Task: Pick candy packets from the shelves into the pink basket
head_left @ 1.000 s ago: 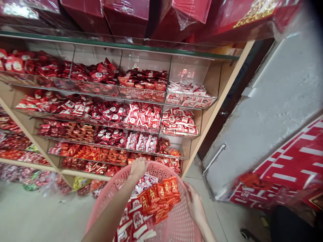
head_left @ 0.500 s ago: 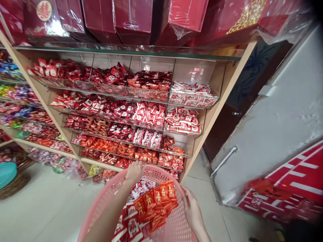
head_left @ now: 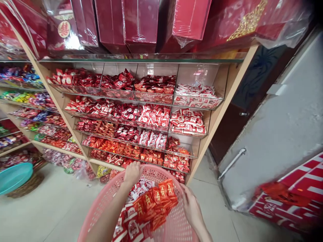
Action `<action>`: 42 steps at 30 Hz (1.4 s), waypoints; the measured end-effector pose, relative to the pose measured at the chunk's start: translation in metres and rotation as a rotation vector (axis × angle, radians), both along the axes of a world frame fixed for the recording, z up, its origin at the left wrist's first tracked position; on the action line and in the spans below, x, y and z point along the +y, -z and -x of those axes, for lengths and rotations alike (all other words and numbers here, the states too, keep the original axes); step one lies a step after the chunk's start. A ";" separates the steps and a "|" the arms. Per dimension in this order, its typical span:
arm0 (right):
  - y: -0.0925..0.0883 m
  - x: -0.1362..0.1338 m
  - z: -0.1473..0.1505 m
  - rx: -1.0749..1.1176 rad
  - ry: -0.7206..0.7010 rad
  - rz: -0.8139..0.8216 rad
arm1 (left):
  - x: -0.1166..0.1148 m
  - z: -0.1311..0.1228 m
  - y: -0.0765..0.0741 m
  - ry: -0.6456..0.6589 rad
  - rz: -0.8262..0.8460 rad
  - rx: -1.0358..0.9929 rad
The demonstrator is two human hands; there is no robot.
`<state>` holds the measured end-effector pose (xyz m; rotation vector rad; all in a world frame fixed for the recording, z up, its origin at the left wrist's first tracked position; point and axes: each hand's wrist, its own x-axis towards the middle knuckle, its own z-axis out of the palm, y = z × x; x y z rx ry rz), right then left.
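Observation:
A pink plastic basket with a pierced wall is held low in front of me. My left hand is closed over its far rim, the forearm crossing above the contents. At the right side of the rim, my right hand grips the edge, some of its fingers hidden by the wall. Inside lie orange-red candy packets with gold print, piled on red and white packets. Just beyond the basket stands a shelf rack whose clear-fronted bins hold many small wrapped packets.
Large dark red boxes line the glass top shelf. On the floor at left, a turquoise basin sits over a woven basket. To the right are a grey wall, a dark door and red-and-white packaging.
My view has turned slightly left, so the shelves and wall appear shifted to the right. Both hands keep their hold on the basket, and its contents look unchanged.

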<state>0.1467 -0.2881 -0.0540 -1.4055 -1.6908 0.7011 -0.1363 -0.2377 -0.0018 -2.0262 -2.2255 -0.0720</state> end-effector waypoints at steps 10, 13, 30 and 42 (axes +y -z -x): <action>-0.006 0.014 0.052 0.011 0.065 -0.002 | 0.032 0.048 0.002 0.065 0.011 -0.006; -0.006 0.016 0.067 0.012 0.091 0.014 | 0.042 0.063 0.007 0.107 -0.006 -0.015; 0.000 0.023 0.112 0.010 0.141 0.080 | 0.073 0.102 0.022 0.163 0.035 0.011; 0.008 0.008 0.110 0.334 0.294 0.237 | 0.082 0.092 0.025 0.209 0.075 -0.028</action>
